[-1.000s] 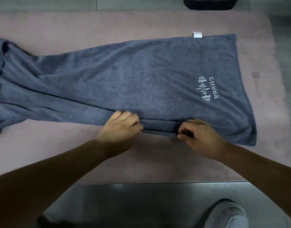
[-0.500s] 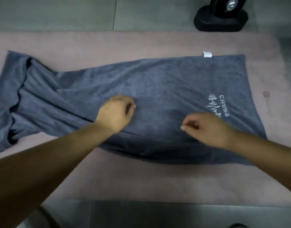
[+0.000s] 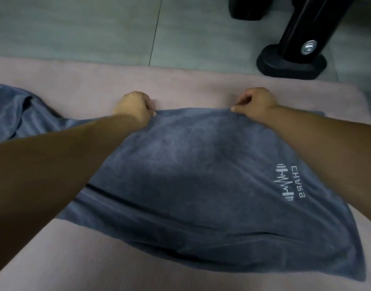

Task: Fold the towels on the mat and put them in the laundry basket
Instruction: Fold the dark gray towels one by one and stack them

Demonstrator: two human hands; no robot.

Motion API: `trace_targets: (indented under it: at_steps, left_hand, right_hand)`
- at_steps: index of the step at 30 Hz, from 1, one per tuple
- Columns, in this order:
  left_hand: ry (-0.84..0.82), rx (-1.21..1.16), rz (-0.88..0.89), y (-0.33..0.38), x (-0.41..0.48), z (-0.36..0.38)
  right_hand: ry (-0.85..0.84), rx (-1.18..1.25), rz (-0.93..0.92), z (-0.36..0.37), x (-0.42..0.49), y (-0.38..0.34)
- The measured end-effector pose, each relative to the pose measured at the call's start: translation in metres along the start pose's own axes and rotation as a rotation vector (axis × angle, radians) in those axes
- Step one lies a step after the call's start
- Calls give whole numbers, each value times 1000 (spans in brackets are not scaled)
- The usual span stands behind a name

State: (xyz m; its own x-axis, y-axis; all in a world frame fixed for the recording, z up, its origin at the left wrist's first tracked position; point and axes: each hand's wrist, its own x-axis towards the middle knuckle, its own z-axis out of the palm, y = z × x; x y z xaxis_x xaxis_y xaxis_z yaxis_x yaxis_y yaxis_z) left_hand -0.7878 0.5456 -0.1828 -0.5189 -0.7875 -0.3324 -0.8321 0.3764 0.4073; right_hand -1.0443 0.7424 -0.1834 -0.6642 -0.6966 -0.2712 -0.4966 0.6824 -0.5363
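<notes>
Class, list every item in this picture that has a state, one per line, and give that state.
Grey towel: folded lengthwise over itself, left end bunched, lying on the mat.
Pink mat: spread flat on the floor.
Left hand: shut, pinching the towel's far edge.
Right hand: shut, pinching the same edge.
Black stand: upright beyond the mat.

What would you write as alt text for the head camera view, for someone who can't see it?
Two bare hands, left hand and right hand, pinch one long edge of a grey-blue towel at its far side on a pink mat. A black stand sits on the tiled floor beyond.
</notes>
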Motion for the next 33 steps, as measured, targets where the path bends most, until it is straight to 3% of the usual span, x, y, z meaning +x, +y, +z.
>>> trace_targets:
  at_steps: [5, 10, 12, 15, 17, 19, 21, 24, 26, 33]
  left_hand:
    - [60, 67, 59, 0, 5, 2]
    - [167, 141, 119, 10, 18, 14]
    - [195, 223, 148, 16, 19, 16]
    - [104, 331, 195, 12, 20, 3]
    - [-9, 370, 221, -4, 21, -16]
    - [-122, 399, 208, -28, 20, -39]
    - [-203, 407, 167, -56, 20, -57]
    - [-251, 318, 159, -86, 28, -69]
    - [-251, 192, 218, -98, 38, -74]
    - [-237, -127, 337, -120, 57, -85]
  right_hand:
    - [-122, -121, -77, 1, 6, 4]
    - [155, -224, -61, 11, 9, 11]
    - [176, -167, 4, 17, 8, 12]
    - [133, -109, 106, 13, 5, 4]
    - [144, -238, 109, 13, -1, -10]
    - [175, -329, 0, 27, -15, -35]
    - [135, -251, -188, 51, -26, -65]
    - [1, -98, -383, 93, -31, -114]
    - [-37, -11, -395, 118, -25, -145]
    - [-12, 79, -121, 154, 3, -189]
